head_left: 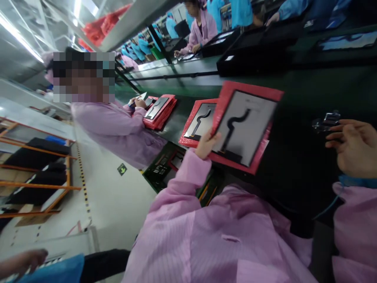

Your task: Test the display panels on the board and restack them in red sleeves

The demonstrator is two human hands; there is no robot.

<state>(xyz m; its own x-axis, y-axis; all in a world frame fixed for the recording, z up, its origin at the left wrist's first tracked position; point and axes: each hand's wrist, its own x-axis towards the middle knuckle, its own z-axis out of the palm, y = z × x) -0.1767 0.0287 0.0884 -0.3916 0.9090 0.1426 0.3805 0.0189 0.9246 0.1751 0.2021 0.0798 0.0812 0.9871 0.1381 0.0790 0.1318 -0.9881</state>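
Head view: left hand (207, 143) pinches red-backed panel (250, 125) at its 8 o'clock edge, tilting its face into sight; right hand (353, 147), 3 o'clock, half-curled, empty.

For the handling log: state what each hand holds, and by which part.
Left hand grips the red tray by its lower left edge. Right hand is open beside a small shiny part, holding nothing.
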